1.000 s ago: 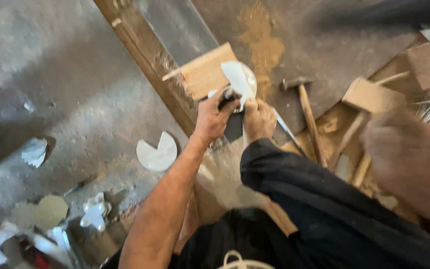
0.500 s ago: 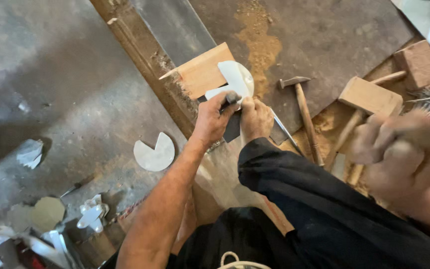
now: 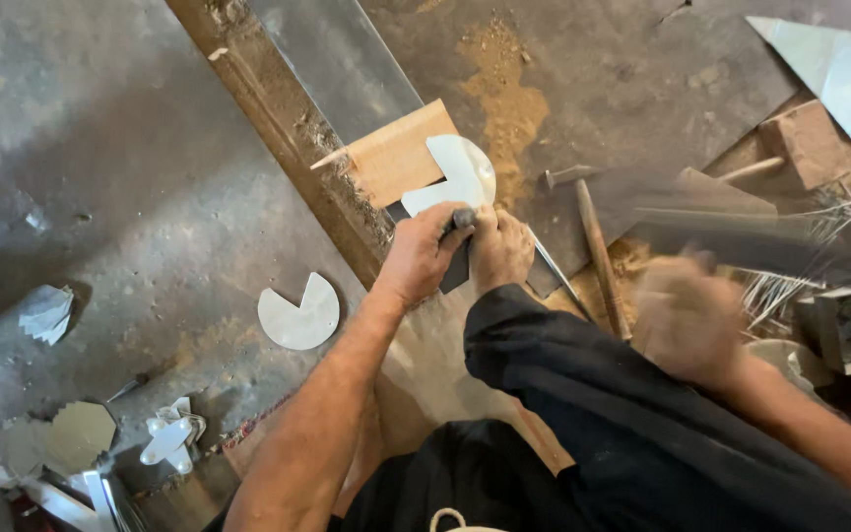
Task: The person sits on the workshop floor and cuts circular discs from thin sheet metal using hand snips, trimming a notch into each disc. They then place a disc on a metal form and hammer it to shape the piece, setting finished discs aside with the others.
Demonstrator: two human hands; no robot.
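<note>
Grey, dusty workshop floor [image 3: 130, 177], scattered with orange sawdust [image 3: 504, 89] and offcuts. Crossing it on a slant, a rough dark wooden beam [image 3: 278, 128] with a long grey metal strip [image 3: 337, 59] just beside it. Lying against the beam, a pale wooden block [image 3: 391, 158], and touching it a white sheet-metal cutout [image 3: 460, 177], rounded on top. Left hand [image 3: 421, 258] closed in a fist around a dark metal punch [image 3: 463, 219], tip down at the cutout's lower edge. Pressed against that fist, a bare foot [image 3: 500, 246] from under dark cloth. Right hand [image 3: 687, 317] a blur, gripping a wooden mallet [image 3: 711, 212], itself smeared; closed on the handle, fingers hard to make out. Between foot and blur, a small steel hammer [image 3: 588, 232] lying flat. Left of the forearm, a white disc with a wedge cut out [image 3: 299, 313], well apart from the beam. Farther left, a folded grey scrap [image 3: 46, 313]; at the lower edge, shiny cut shapes [image 3: 164, 438]. Top right, a pale triangular sheet [image 3: 839, 69]. No labels or packaging to be seen.
</note>
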